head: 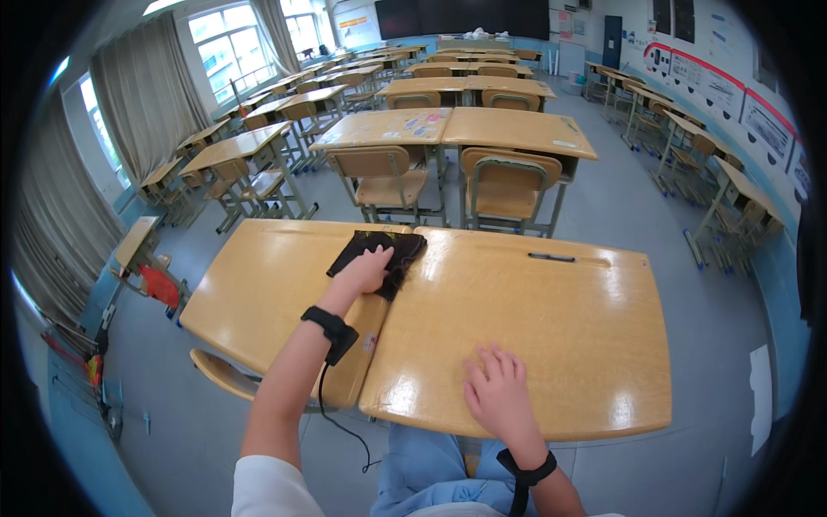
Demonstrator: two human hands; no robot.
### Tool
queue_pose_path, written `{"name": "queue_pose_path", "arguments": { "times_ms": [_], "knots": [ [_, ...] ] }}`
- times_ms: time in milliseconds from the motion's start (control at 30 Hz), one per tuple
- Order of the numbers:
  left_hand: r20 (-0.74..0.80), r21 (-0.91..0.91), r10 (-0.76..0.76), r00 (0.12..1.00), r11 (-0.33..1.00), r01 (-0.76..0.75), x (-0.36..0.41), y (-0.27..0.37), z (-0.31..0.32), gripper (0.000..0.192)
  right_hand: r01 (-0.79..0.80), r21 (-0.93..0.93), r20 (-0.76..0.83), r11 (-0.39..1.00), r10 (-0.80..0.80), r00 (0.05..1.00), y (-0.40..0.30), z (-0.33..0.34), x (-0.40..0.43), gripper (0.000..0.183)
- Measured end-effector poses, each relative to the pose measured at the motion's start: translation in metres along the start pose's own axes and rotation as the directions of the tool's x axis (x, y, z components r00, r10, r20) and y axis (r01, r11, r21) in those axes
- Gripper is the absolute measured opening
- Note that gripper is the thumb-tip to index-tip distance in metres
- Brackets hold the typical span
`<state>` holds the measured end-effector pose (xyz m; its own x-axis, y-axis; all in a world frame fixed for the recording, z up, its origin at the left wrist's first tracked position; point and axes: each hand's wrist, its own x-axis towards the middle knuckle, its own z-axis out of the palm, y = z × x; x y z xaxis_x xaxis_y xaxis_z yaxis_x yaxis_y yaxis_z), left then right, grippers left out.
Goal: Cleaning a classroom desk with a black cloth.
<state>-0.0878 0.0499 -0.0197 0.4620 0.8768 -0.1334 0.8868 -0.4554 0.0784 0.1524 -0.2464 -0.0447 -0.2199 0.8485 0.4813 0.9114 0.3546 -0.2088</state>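
My left hand [368,270] lies on a crumpled dark cloth [404,249] with a few yellowish marks. The cloth spans the far end of the seam between two joined wooden desks. Whether my left fingers pinch the fabric is hidden. Holding nothing, my right hand [496,388] is at the near part of the right desk [549,323], fingers spread a little. A dark pen [551,257] sits near that desk's far edge. To the left is the other desk [278,284]. Each wrist wears a black strap, and a cable hangs from the left one.
A chair [223,373] is tucked at the left desk's near side. Ahead stand two joined desks [517,126] with chairs [510,178], then further rows. At the left, a red cloth item [158,286] hangs by a small desk. Cleaning tools [97,368] lean along the left wall.
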Motion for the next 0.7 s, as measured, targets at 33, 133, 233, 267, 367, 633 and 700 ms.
{"name": "queue_pose_path", "arguments": {
  "times_ms": [33,133,233,267,367,633,700],
  "knots": [
    [-0.019,-0.029,0.0,1.0,1.0,0.0,0.014,-0.017,-0.01,0.062,0.006,-0.005,0.001,1.0,-0.006,1.0,-0.002,0.0,0.003,0.03],
    [-0.116,-0.085,-0.001,0.993,0.996,-0.009,0.047,-0.038,-0.013,0.049,-0.007,0.046,-0.012,0.999,0.008,1.0,-0.005,-0.001,0.005,0.028],
    [-0.126,-0.06,-0.076,0.989,0.996,0.069,0.075,-0.019,-0.018,0.038,-0.026,0.031,-0.025,0.999,0.027,0.999,0.0,-0.001,0.005,0.026],
    [-0.119,-0.043,-0.093,0.989,0.995,0.088,0.079,-0.03,-0.013,0.036,-0.028,0.029,-0.027,0.999,0.029,0.999,-0.001,-0.001,0.005,0.026],
    [-0.118,-0.042,-0.139,0.983,0.99,0.135,0.085,-0.039,-0.012,0.037,-0.036,0.064,-0.022,0.997,0.037,0.999,-0.001,0.0,0.006,0.026],
    [-0.102,0.055,0.125,0.987,0.991,-0.12,-0.006,-0.03,-0.002,0.051,-0.017,0.073,-0.022,0.997,0.019,1.0,0.004,0.005,0.008,0.025],
    [-0.033,0.037,0.109,0.994,0.994,-0.108,-0.05,-0.013,-0.007,0.054,-0.015,0.065,-0.03,0.998,0.017,0.999,0.005,0.006,0.004,0.026]
  ]
}}
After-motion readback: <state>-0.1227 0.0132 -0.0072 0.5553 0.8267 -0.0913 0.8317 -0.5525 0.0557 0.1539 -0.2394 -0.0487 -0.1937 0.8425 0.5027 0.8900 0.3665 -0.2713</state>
